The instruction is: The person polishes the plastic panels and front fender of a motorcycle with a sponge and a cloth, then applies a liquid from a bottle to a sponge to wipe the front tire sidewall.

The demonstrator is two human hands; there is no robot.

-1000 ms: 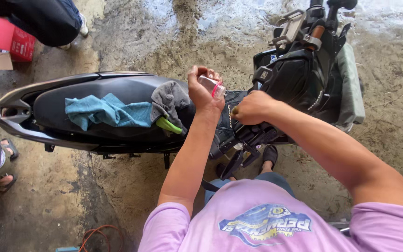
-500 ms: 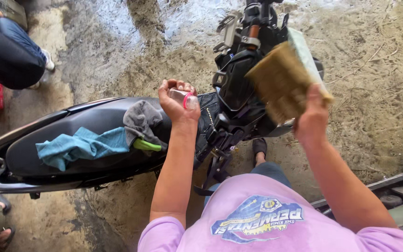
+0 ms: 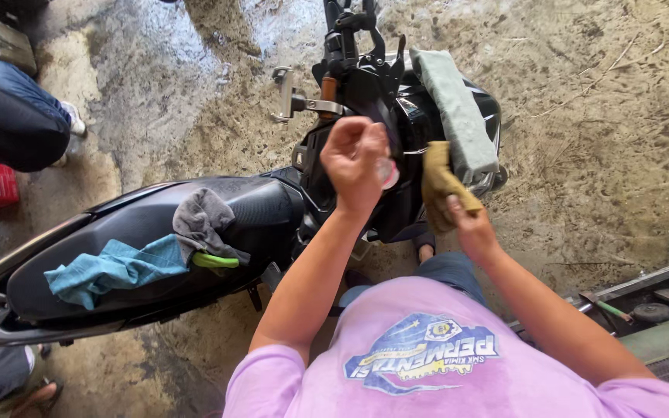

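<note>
- Our left hand (image 3: 355, 159) was closed around a small clear bottle with a pink cap (image 3: 386, 173), held above the black scooter (image 3: 272, 213) near its handlebars.
- Our right hand (image 3: 464, 219) gripped a tan cloth (image 3: 439, 184), just beside the bottle.
- A teal rag (image 3: 110, 268) and a grey rag (image 3: 201, 219) lay on the seat.

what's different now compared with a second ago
The right hand left the scooter's side, picked up a tan cloth and now holds it by the front panel. The left hand, still gripping the small clear bottle, moved forward. The rags on the seat stayed put.
</note>
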